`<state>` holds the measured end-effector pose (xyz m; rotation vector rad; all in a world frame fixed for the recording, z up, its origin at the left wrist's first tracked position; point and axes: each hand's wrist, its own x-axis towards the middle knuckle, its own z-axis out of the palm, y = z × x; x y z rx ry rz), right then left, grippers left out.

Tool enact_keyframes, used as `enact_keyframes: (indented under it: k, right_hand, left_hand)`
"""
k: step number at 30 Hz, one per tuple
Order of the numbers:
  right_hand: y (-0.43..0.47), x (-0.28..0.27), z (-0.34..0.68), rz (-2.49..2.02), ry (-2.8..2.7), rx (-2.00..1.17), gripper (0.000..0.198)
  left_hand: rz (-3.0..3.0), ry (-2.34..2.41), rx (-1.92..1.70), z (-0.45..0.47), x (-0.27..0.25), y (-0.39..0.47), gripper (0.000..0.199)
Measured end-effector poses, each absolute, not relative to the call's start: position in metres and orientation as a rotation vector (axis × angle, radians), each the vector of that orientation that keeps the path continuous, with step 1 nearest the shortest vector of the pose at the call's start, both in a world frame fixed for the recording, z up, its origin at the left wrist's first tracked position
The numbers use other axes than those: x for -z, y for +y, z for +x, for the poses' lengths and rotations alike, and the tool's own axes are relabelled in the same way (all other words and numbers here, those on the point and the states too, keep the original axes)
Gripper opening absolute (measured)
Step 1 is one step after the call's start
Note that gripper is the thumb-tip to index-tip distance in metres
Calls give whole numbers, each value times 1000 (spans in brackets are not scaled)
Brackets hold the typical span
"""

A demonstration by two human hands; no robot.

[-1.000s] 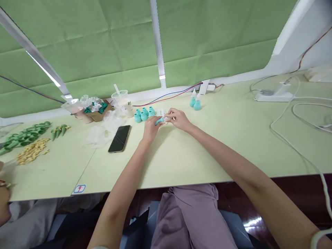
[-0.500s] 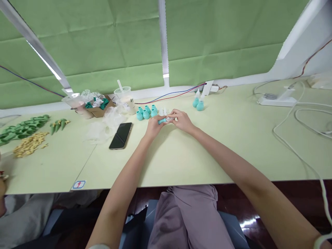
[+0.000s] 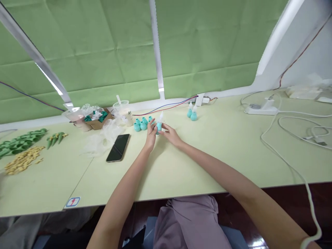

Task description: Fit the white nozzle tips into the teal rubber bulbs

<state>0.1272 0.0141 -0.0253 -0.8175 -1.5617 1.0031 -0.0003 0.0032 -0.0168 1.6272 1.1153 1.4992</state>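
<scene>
Between both hands, upright just over the table, is a turquoise bulb syringe (image 3: 159, 127) with a clear pointed tip at its top. My left hand (image 3: 150, 136) closes on its left side, fingers and thumb around the bulb. From the right, my right hand (image 3: 170, 134) pinches its lower part with the fingertips. Behind my left hand stand several open-necked turquoise bulbs (image 3: 143, 125), partly hidden by the fingers. Farther right, two bulb syringes with clear tips (image 3: 193, 116) stand together near the back of the table.
A black phone (image 3: 118, 148) and crumpled clear plastic bags (image 3: 100, 138) lie left of my arms. Behind them are a lidded cup (image 3: 124, 111) and a cardboard box (image 3: 100, 122). Green parts (image 3: 22, 141) and yellow pieces (image 3: 24, 160) lie far left. A white power strip and cable (image 3: 261, 109) occupy the right.
The bulb syringe has turned from lying sideways to upright, tip up. My right hand has shifted from the tip end to the bulb's lower right. The camera view has tilted and shifted slightly.
</scene>
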Motion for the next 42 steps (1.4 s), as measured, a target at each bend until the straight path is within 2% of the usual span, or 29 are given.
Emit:
enact_keyframes:
  k: [6,11,14,17,20,28,36,42]
  right_hand:
    - [10,15,132,-638,-1286,-1430,54]
    - [5,10,133,-579,-1217,-1564,46]
    - [11,13,134,-580,-1245,-1495,47]
    - [27,17,145,-684,-1276,-1282,45]
    - [48,19,170,-864,-1218,-1031,38]
    - [72,26,226,-1039,-1173,-603,33]
    - [67,37,216,-1059,-1423,-825,28]
    - [71,41,216,-933,-1201,-1118,24]
  left_hand:
    - [1888,1130,-1510,8,19,-3,50]
    - [2136,1190,-1456,13,11,-16,55]
    - [2235,1150,-1351,17,10,-21,60]
    - [2275,1163,-1322,16,12,-19,61]
    - [2221,1291,-1426,4,13,-11,57]
    - [1912,1653,-1675,-45,18,13,50]
    - [2089,1753,-1486,-46,26,15,45]
    - [2159,1769,-1405,-42,25,12,42]
